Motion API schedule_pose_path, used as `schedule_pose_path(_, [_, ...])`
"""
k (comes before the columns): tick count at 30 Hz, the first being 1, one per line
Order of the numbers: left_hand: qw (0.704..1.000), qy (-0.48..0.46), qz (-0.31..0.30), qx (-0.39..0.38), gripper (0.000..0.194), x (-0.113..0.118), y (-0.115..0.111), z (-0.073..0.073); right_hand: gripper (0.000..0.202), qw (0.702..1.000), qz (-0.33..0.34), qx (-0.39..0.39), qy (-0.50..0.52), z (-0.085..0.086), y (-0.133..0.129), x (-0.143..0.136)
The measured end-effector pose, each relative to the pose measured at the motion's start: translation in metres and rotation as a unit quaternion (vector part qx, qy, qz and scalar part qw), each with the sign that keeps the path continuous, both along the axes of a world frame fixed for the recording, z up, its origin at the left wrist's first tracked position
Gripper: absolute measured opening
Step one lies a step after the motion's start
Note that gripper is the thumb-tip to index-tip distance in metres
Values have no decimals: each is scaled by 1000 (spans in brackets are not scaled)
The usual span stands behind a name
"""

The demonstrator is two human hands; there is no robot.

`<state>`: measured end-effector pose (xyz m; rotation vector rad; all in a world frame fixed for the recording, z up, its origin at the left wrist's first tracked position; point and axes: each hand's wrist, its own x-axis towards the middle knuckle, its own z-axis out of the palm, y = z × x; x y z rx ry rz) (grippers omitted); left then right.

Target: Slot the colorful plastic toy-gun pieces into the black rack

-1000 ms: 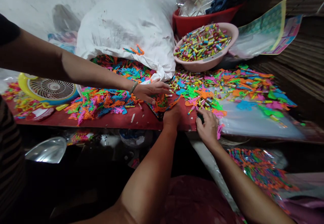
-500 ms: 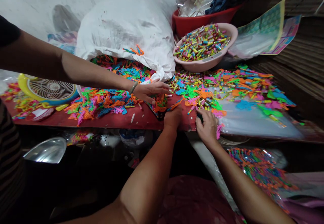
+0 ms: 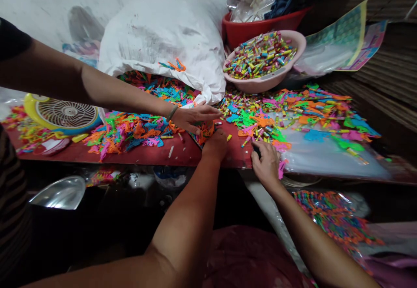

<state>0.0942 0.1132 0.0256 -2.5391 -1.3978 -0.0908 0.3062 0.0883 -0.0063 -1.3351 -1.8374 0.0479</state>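
Observation:
My left hand (image 3: 215, 145) rests on the red tabletop, fingers curled and mostly turned away, beside a heap of orange and other bright plastic pieces (image 3: 206, 131); what it grips is hidden. A small yellow tube (image 3: 229, 137) lies by its right side. At the table's front edge, my right hand (image 3: 266, 160) is closed around a small black object (image 3: 256, 150), mostly covered by the fingers. Colourful flat plastic pieces (image 3: 249, 120) and short striped tubes (image 3: 267, 135) lie just beyond it. A co-worker's hand (image 3: 197, 117) with a bracelet reaches in from the left, fingers outstretched over the heap.
A white sack (image 3: 159, 31) spills plastic pieces onto the red table (image 3: 182, 155). Behind stand a pink basin (image 3: 260, 84) full of striped tubes and a red tub (image 3: 241, 31). A yellow-and-blue fan (image 3: 70, 114) is at left; clear plastic bags (image 3: 332, 160) lie at right.
My left hand has shifted left and slightly back toward the heap. The orange-and-blue piece seen at its fingers is no longer visible there. My right hand stays in place.

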Motion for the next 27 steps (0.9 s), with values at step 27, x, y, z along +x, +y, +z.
schedule_pose_path(27, [997, -75, 8, -31, 38, 33, -50, 6, 34, 950, -13, -25, 310, -5, 6, 11])
